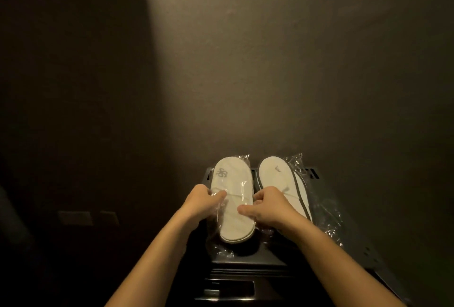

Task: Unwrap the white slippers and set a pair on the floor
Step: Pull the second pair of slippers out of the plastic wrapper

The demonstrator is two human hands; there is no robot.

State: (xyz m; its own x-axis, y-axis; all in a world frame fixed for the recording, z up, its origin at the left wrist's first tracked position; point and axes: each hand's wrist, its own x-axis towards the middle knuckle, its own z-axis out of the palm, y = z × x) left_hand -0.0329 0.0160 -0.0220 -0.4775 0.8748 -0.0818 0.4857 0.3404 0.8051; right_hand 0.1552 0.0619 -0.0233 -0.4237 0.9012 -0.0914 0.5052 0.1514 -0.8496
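Observation:
Two packs of white slippers in clear plastic lie side by side on a dark cabinet top. The left slipper pack shows a grey flower logo near its toe. The right slipper pack has a dark-edged sole and crinkled plastic wrap spread to its right. My left hand pinches the wrap at the left pack's left side. My right hand grips the wrap between the two packs, thumb lying over the left pack.
The cabinet stands against a plain wall lit from above. A drawer front with a recessed handle is below the top. Wall sockets sit low on the dim left side.

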